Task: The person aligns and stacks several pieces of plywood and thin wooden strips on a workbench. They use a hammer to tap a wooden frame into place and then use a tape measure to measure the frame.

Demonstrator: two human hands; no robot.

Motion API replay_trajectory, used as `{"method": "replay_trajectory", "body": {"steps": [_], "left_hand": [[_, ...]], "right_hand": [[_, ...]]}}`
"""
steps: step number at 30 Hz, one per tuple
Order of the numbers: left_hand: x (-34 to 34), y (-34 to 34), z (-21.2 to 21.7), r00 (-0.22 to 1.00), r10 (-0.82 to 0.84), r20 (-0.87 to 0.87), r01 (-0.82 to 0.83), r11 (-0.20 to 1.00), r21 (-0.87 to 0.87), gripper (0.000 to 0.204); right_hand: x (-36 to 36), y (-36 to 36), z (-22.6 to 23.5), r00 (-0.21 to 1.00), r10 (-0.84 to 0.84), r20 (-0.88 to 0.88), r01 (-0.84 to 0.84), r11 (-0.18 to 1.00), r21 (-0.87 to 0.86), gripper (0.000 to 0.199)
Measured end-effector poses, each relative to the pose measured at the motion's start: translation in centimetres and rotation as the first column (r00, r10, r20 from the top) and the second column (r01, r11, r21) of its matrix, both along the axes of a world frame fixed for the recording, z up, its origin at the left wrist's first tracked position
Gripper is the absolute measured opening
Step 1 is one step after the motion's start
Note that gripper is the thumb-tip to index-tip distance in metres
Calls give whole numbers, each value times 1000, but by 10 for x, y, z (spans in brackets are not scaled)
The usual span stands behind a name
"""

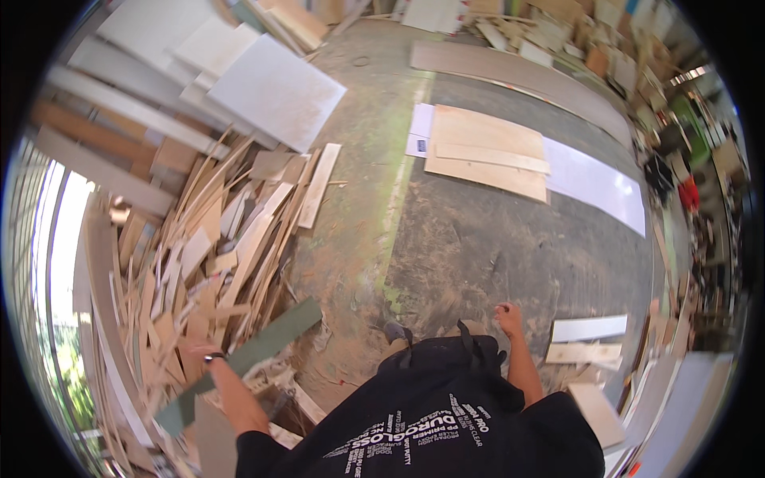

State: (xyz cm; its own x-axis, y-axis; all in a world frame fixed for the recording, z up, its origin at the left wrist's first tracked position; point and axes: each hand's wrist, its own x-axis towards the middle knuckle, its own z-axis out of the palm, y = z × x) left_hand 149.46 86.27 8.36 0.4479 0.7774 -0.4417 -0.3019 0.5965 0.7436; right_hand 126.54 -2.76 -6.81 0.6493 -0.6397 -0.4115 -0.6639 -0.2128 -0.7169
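- a stained workshop floor (454, 255) spreads under me, dark and dusty, with a yellow-green band running across it away from my feet.
- along the floor's left edge rises a jumbled scrap pile (227, 263) of wooden strips and offcuts; beyond it, at the far left corner, a white panel (279, 92) leans with other boards.
- my left hand (196, 349) reaches down into that pile, beside a green board (263, 348) that lies slantwise at its near end. the hand blurs into wood of a similar tone, so i cannot tell whether its fingers are closed on a piece.
- my right hand (507, 317) hangs over the floor, fingers loosely curled; i see nothing in it and cannot tell how tightly it is closed.
- what looks done: toward the floor's far edge, a plywood sheet (486, 131) lies flat over a white sheet (598, 187), with a narrow strip (494, 158) on top. near the right edge, a white strip (590, 328) and a pale plank (586, 353) lie flat.
- what seems left: most of the pile lies in disorder, and i see no piece lifted clear of it, so i judge this reach to be at an early stage.
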Motion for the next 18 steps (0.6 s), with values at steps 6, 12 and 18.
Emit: {"method": "replay_trajectory", "body": {"steps": [6,12,18], "left_hand": [[73,-267,-179,202,-805,-558,900,377,-219,53],[128,-569,-140,-499,-407,-765,687,-724,-62,55],[226,-697,-150,-485,-319,-814,608,-793,-51,56]], "right_hand": [[-81,-4,13,906,-129,-404,132,991,-22,29],[-154,11,-37,700,-354,-620,520,848,104,21],[-116,7,-114,759,388,-523,-538,826,-167,24]]}}
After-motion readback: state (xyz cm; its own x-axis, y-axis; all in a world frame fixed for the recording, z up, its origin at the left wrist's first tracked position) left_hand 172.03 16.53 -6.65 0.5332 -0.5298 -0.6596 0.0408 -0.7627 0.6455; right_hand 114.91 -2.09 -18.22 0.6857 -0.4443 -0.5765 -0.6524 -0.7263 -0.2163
